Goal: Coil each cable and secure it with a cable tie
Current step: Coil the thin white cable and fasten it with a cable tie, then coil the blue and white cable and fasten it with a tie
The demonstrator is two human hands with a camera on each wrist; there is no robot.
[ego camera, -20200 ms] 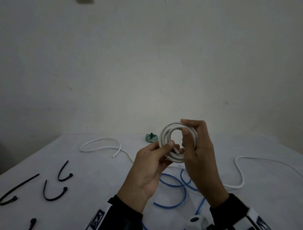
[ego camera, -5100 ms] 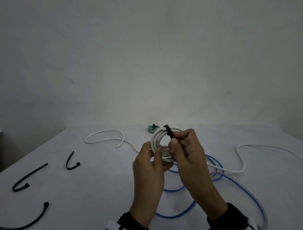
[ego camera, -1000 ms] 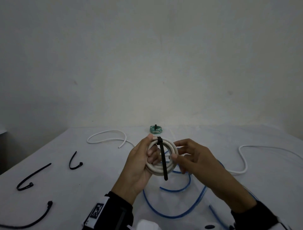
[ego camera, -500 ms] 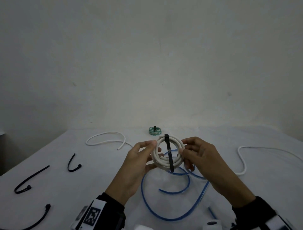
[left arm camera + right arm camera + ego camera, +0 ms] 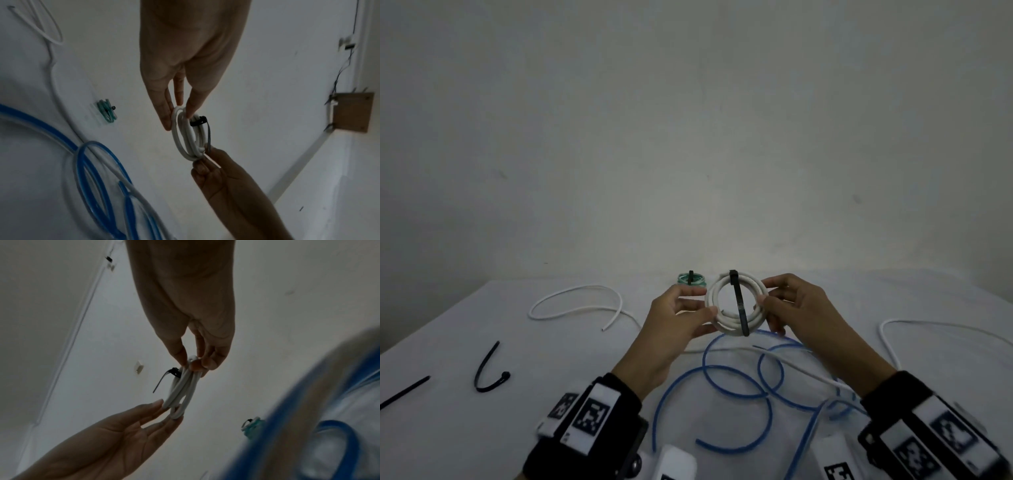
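A white cable coil [image 5: 715,297] hangs upright above the table, held between both hands. A black cable tie [image 5: 739,308] is looped round its top, and the tail hangs down across the ring. My left hand [image 5: 707,301] pinches the coil's left edge between thumb and fingers. My right hand [image 5: 764,292] pinches the right edge. In the left wrist view, the left fingers [image 5: 164,116] and thumb clamp the coil [image 5: 179,138] near the tie's head [image 5: 198,122]. The right wrist view shows the right hand [image 5: 193,365] pinching the coil [image 5: 180,389] above the left hand [image 5: 168,410].
A loose blue cable [image 5: 722,368] loops on the white table [image 5: 551,394] under the hands. One loose white cable [image 5: 575,298] lies at the back left and another [image 5: 887,339] at the right. A tied green coil [image 5: 691,279] sits at the back. Spare black ties [image 5: 489,373] lie at the left.
The tied coil has risen and shifted right and away. My left hand went from gripping through the ring to pinching its left edge. My right hand now pinches the right edge.
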